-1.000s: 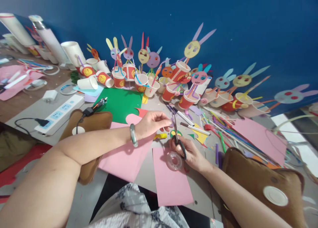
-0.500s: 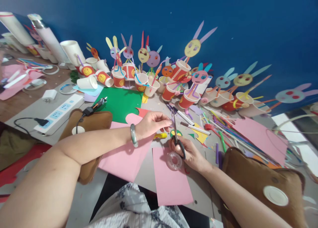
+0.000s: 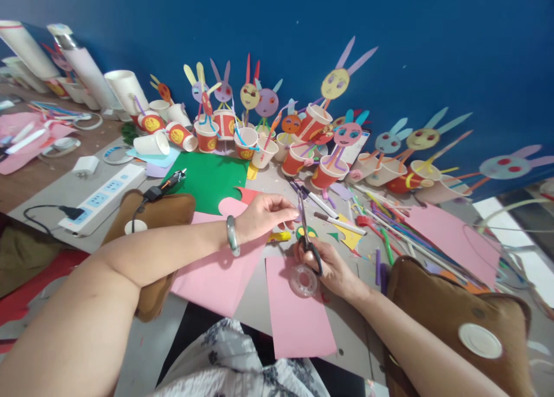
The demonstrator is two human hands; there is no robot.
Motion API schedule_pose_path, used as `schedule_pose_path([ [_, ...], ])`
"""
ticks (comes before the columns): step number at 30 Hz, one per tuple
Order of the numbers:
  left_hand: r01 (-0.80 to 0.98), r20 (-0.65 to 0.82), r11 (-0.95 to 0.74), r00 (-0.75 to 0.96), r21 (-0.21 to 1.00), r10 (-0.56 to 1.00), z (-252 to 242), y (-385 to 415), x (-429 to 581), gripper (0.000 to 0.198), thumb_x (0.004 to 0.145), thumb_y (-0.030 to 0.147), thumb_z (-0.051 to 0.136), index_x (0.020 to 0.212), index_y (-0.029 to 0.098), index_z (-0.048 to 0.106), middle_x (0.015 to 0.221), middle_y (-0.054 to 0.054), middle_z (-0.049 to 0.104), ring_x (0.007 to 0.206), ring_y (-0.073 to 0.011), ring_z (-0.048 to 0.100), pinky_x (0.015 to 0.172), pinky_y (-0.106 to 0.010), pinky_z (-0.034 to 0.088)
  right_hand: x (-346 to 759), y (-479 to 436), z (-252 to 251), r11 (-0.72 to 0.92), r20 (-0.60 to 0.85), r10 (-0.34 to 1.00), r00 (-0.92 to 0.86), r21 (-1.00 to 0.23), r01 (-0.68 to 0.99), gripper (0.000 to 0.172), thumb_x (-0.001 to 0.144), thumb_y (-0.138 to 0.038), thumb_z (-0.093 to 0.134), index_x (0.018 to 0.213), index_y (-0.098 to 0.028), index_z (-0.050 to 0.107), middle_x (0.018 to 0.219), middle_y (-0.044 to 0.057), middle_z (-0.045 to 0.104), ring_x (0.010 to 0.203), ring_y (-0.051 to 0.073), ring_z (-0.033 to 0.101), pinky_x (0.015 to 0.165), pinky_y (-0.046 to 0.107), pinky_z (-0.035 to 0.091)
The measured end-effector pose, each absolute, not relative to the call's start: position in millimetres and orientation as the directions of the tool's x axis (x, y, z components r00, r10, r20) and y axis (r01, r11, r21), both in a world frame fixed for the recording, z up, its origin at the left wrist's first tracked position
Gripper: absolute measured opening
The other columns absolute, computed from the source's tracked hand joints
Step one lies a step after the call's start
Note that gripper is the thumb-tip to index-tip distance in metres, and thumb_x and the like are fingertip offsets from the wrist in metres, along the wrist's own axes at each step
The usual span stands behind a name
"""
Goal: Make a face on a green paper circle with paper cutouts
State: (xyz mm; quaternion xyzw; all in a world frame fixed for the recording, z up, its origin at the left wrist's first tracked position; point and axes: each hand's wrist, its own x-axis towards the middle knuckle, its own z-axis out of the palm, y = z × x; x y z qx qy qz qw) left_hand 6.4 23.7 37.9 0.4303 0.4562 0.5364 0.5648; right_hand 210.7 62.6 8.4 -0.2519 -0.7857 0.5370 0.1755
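We are pinching a small purple scrap [image 3: 299, 214] between the thumb and fingers of the left hand [image 3: 273, 217], its wrist wearing a grey-green bangle [image 3: 233, 235]; with the right hand [image 3: 329, 267] we are gripping black-handled scissors [image 3: 307, 238], fingers closed round the loops; the blades are pointing away from us, their tips reaching up beside the scrap; whether they are biting into it, we cannot tell.

Just below the right hand a clear tape roll [image 3: 295, 284] is showing over a narrow pink sheet [image 3: 300, 330]; we cannot tell whether it is resting there; a wider pink sheet [image 3: 216, 281] is lying under the left forearm, with a green sheet [image 3: 212, 180] lying beyond it.

Past the hands, a white marker [image 3: 321, 203] is lying among cuttings on the grey tabletop [image 3: 254, 296]; to the right, a brown plush pad [image 3: 419, 310] is sitting beside the forearm; to the left, a white power strip [image 3: 104, 196] is feeding a black cord; along the blue wall [image 3: 173, 27], paper rabbits [image 3: 335, 85] are standing in or on paper cups [image 3: 315, 126].
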Motion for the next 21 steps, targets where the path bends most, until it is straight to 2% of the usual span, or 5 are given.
schedule_pose_path([
  [8,-0.200,-0.054,0.054,0.003,0.978,0.999,38.1,24.9,5.2,0.018,0.078,0.027,0.073,0.074,0.013,0.062,0.065,0.000,0.066,0.060,-0.0083,0.062,0.060,-0.020,0.049,210.0,61.7,6.4,0.323,0.027,0.595,-0.803,-0.923,0.208,0.059,0.088,-0.075,0.045,0.067,-0.020,0.048,0.064,0.000,0.046,0.060,0.014,0.040,0.057,0.030,0.035],
  [15,-0.245,-0.076,0.073,-0.004,0.967,0.997,33.5,28.0,4.3,0.015,0.079,0.022,0.071,0.074,0.011,0.062,0.064,-0.001,0.066,0.059,-0.0082,0.063,0.058,-0.020,0.048,214.5,68.2,5.8,0.354,0.025,0.677,-0.736,-0.888,0.295,0.061,0.091,-0.074,0.042,0.065,-0.019,0.048,0.063,0.000,0.047,0.059,0.013,0.040,0.056,0.029,0.033],
  [21,-0.281,-0.073,0.074,0.016,0.957,0.997,30.8,28.2,3.9,0.016,0.082,0.022,0.071,0.075,0.011,0.060,0.067,-0.002,0.068,0.060,-0.0078,0.064,0.060,-0.020,0.049,215.0,68.0,9.1,0.344,0.067,0.658,-0.750,-0.912,0.221,0.060,0.088,-0.075,0.046,0.068,-0.019,0.050,0.065,0.000,0.048,0.060,0.013,0.040,0.055,0.028,0.033],
])
